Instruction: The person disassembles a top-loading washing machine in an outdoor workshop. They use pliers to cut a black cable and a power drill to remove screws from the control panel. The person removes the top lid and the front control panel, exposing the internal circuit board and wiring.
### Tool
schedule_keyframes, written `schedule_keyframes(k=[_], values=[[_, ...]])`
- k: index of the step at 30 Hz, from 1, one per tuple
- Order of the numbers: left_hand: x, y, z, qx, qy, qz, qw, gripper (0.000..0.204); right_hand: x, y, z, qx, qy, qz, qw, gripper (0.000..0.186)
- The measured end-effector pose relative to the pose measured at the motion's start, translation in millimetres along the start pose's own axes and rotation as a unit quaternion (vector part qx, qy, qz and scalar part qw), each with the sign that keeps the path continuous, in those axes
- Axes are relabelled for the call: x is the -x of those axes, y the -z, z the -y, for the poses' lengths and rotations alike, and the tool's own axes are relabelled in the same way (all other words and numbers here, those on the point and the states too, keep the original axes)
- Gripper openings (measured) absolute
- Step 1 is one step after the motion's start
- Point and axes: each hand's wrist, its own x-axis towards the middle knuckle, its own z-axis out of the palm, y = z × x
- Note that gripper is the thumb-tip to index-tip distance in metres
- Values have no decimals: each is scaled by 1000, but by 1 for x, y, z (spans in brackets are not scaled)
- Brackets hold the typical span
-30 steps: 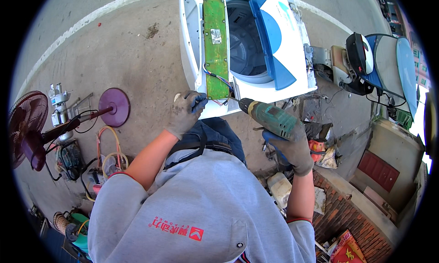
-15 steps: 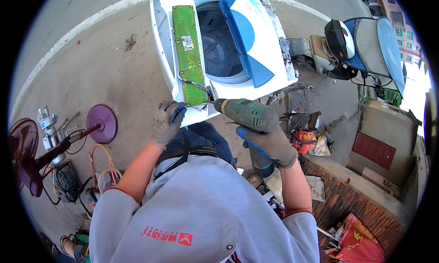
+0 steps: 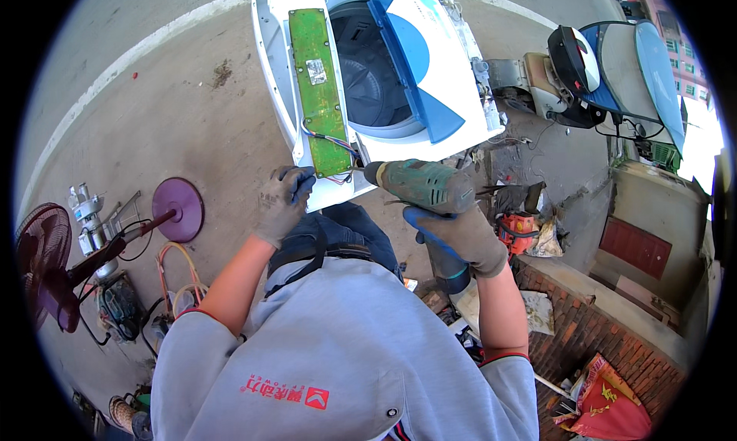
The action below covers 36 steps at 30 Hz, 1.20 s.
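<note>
My right hand (image 3: pixel 467 237), in a grey and blue glove, is closed around the handle of a green cordless drill (image 3: pixel 430 186). The drill points left, its tip close to the near right corner of a green circuit board (image 3: pixel 318 103). That long board is fixed in the white panel of a top-loading washing machine (image 3: pixel 418 69). Coloured wires (image 3: pixel 330 139) cross the board's near end. Beside its near left corner is my gloved left hand (image 3: pixel 284 203), fingers curled against the panel edge; what they hold, if anything, is hidden.
A blue lid (image 3: pixel 403 65) stands raised over the washer's tub. To the left are a purple fan (image 3: pixel 57 268) and its round base (image 3: pixel 178 209). Right of me lie an orange machine (image 3: pixel 518 232) and a brick ledge (image 3: pixel 583 318); a scooter (image 3: pixel 564 80) is parked farther off.
The view has shifted slightly. Both hands, the drill and the washing machine keep nearly the same places relative to each other.
</note>
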Motion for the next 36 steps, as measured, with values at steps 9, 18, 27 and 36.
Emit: schedule_keyframes(k=[9, 18, 27, 36], values=[[-38, 17, -45, -65, -4, 135, 989, 28, 1, 2, 6, 38, -1, -2, 999, 48], [-70, -27, -50, -242, -91, 274, 926, 14, 3, 7, -5, -48, 5, -14, 999, 53], [-79, -38, -51, -265, -83, 318, 906, 16, 1, 15, -14, -1, 27, -18, 999, 52], [-61, -32, -53, -196, -35, 213, 957, 22, -3, 40, -2, -133, 86, -61, 986, 47]])
